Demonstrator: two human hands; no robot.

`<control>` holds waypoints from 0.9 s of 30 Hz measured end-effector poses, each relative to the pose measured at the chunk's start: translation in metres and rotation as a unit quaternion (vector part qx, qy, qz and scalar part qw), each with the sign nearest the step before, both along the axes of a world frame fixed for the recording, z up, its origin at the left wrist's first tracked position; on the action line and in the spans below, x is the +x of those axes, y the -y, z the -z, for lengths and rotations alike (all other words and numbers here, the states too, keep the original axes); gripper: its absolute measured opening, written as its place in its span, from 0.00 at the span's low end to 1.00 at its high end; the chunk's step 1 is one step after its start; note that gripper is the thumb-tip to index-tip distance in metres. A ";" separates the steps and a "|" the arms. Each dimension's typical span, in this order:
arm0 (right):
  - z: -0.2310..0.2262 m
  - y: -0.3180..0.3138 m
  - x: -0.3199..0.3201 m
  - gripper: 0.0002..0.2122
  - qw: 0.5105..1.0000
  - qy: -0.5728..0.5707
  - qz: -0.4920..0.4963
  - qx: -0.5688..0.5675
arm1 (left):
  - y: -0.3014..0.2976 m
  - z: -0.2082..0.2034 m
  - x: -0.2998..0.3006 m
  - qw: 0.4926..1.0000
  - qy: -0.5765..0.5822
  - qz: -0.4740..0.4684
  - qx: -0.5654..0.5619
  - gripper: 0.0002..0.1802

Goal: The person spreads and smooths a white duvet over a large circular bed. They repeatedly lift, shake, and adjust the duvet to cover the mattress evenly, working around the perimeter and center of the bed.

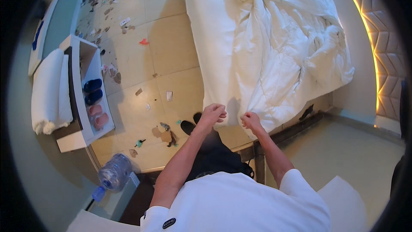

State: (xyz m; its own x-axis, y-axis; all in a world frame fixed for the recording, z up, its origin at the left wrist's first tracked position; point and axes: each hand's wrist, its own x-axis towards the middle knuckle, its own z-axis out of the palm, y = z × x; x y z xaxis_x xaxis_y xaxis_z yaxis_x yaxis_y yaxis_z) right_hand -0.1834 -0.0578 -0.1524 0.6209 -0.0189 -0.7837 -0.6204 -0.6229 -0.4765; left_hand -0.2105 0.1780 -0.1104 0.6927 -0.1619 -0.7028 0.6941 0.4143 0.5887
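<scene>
White short-sleeved shirt (240, 206), worn by the person, occupies 6 o'clock, nearest the camera. At 9 o'clock, a white bundle (49, 92) rests on a shelf unit (71, 143), which holds dark blue slippers (92, 86) and pink slippers (101, 121). At 8 o'clock, a clear plastic bottle (115, 172) lies on its side. Litter is scattered over the tiled floor (174, 47) toward 10 and 11 o'clock. Left hand (213, 116), just below centre: fingers curled inward, over the near edge of the white bedding. Rumpled white duvet (287, 60): on the bed, 1 to 4 o'clock. Right hand (252, 122), at 4 o'clock: fingers drawn together beside the duvet's near corner. I cannot tell whether either grips cloth. Between 2 and 3 o'clock, a padded panel (388, 56) has a lit edge.
</scene>
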 end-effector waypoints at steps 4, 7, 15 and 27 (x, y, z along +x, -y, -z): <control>-0.010 -0.052 0.009 0.11 0.920 -0.093 0.303 0.232 | -0.009 0.012 0.003 0.999 -0.047 0.014 -0.013 0.14; 0.016 -0.076 0.033 0.19 0.776 -0.154 0.509 0.339 | -0.014 0.010 0.021 0.998 -0.039 0.032 -0.023 0.14; 0.083 -0.103 0.111 0.21 0.430 -0.039 0.779 0.455 | -0.075 0.018 0.106 0.995 -0.034 0.084 0.047 0.14; -0.056 -0.092 0.095 0.04 0.534 -0.047 0.724 0.433 | -0.054 0.012 0.279 0.980 -0.055 0.161 0.106 0.26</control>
State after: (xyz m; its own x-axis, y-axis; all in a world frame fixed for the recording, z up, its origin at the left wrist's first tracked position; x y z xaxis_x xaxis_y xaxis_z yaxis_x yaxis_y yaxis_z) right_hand -0.0888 0.0345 -0.0960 0.4042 -0.0317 -0.9141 -0.1985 0.9725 -0.1215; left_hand 0.0689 0.2320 -0.1224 0.5478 -0.2015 -0.8120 0.8328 0.0389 0.5522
